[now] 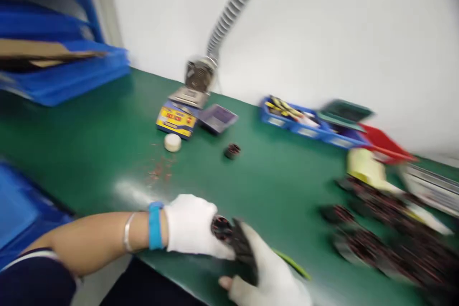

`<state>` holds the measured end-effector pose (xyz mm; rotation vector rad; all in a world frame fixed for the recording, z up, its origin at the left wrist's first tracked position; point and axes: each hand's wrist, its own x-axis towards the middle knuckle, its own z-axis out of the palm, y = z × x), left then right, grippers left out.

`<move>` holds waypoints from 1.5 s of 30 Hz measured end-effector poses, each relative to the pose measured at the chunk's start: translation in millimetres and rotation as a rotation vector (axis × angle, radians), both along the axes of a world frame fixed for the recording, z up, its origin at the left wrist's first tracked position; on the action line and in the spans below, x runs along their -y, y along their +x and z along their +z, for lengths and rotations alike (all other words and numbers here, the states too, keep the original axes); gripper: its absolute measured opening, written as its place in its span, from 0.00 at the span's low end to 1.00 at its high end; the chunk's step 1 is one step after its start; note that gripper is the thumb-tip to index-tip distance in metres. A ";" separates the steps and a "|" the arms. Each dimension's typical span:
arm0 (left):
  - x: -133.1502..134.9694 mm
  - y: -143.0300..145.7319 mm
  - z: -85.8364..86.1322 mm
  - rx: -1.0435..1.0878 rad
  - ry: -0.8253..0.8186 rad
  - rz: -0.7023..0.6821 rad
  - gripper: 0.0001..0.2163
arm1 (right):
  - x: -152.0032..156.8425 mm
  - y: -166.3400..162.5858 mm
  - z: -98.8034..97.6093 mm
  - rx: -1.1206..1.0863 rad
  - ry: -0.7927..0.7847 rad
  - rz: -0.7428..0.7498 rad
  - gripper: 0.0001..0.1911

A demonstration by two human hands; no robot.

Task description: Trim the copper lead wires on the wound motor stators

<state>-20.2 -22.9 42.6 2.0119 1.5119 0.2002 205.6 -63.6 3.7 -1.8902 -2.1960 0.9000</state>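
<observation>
My left hand (195,227), in a white glove, is closed around a small black round part with reddish windings (221,228), much like a motor stator. Beside it, my right hand (274,267), also gloved in white with a bare fingertip showing, closes on a dark object (244,251) that blur keeps me from naming. This dark object touches or nearly touches the wound part. From behind the right hand a thin green strip (292,265) sticks out; whether it is held or lying on the table I cannot tell.
Many wound parts (387,244) are heaped at right. One similar part (232,151) stands mid-table near a white round lid (172,142), a yellow-blue box (176,120) and a grey tray (218,118). Copper-coloured scraps (160,169) lie at left. Blue bins (306,130) and a flexible duct (233,7) are behind.
</observation>
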 end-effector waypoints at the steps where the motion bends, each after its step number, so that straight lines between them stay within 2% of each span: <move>1: 3.0 5.4 -5.6 -0.040 0.020 -0.002 0.23 | 8.8 3.4 3.6 -0.009 -0.049 -0.032 0.45; 3: 2.9 10.0 -14.3 -0.068 0.021 -0.058 0.17 | 15.0 9.1 5.2 -0.018 -0.011 -0.092 0.46; 5: -3.0 8.4 -18.4 -0.065 0.020 -0.135 0.12 | 13.1 18.9 -0.6 0.060 0.161 -0.164 0.48; 8: -13.6 1.3 -16.3 -0.029 0.034 -0.211 0.13 | 9.6 37.7 -14.5 0.238 0.334 -0.159 0.53; 13: -19.4 2.9 -15.3 0.075 -0.027 -0.133 0.19 | 12.0 55.5 -19.6 0.283 0.339 0.067 0.49; 16: -17.8 13.9 -22.3 0.059 0.002 -0.115 0.13 | 12.6 57.3 -13.3 0.339 0.299 0.129 0.46; 19: -16.7 23.2 -27.1 0.024 0.033 -0.112 0.08 | 11.6 50.5 -5.1 0.436 0.277 0.186 0.36; 23: -18.1 28.1 -29.0 0.044 0.061 -0.078 0.05 | 7.0 28.4 11.4 0.638 0.194 0.169 0.30; 26: -19.9 27.8 -31.9 0.091 0.038 -0.054 0.08 | -1.9 16.7 14.1 0.721 0.177 0.059 0.15; 27: -20.3 27.3 -33.4 0.109 0.033 -0.054 0.08 | -5.6 16.4 10.7 0.707 0.209 0.031 0.11; 29: -21.0 26.0 -36.7 0.140 0.033 -0.055 0.08 | -12.1 21.5 -0.8 0.583 0.332 0.030 0.12; 31: -21.5 25.1 -39.6 0.158 0.040 -0.053 0.09 | -14.7 31.8 -12.2 0.360 0.451 0.071 0.21; 33: -22.0 24.9 -41.0 0.165 0.045 -0.058 0.09 | -11.8 42.8 -15.7 0.140 0.462 0.019 0.29; 35: -22.5 25.4 -40.7 0.169 0.045 -0.069 0.10 | -5.6 50.1 -8.6 -0.063 0.273 -0.069 0.30; 39: -23.7 27.4 -37.1 0.173 0.045 -0.064 0.10 | -0.2 48.1 19.4 -0.651 -0.465 -0.049 0.28; 41: -24.1 27.6 -36.0 0.175 0.042 -0.069 0.11 | -5.0 41.8 28.9 -0.822 -0.735 -0.051 0.29; 43: -24.5 27.1 -36.3 0.178 0.037 -0.080 0.11 | -12.5 35.7 33.0 -0.825 -0.846 -0.060 0.29; 45: -24.9 26.2 -37.9 0.187 0.034 -0.085 0.11 | -19.1 31.5 33.7 -0.766 -0.856 -0.061 0.28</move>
